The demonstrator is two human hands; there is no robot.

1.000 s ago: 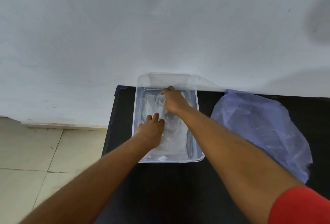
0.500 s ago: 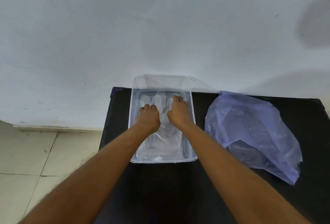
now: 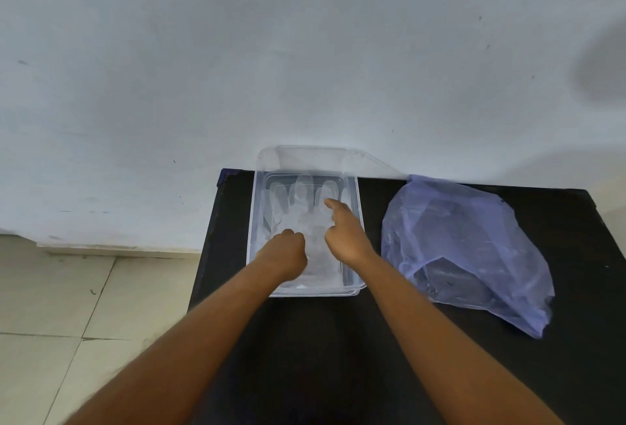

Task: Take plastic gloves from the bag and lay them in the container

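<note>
Clear, thin plastic gloves lie flat inside the clear container at the far left of the black bench, glove-fingers pointing away toward the wall. The left hand rests on the near part, fingers curled closed, though I cannot tell if they pinch the film. The right hand is loosely open, 1 finger pressing the gloves. Smoothing should go gently outward, since such film probably creases and clings. The bluish bag sits well right.
</note>
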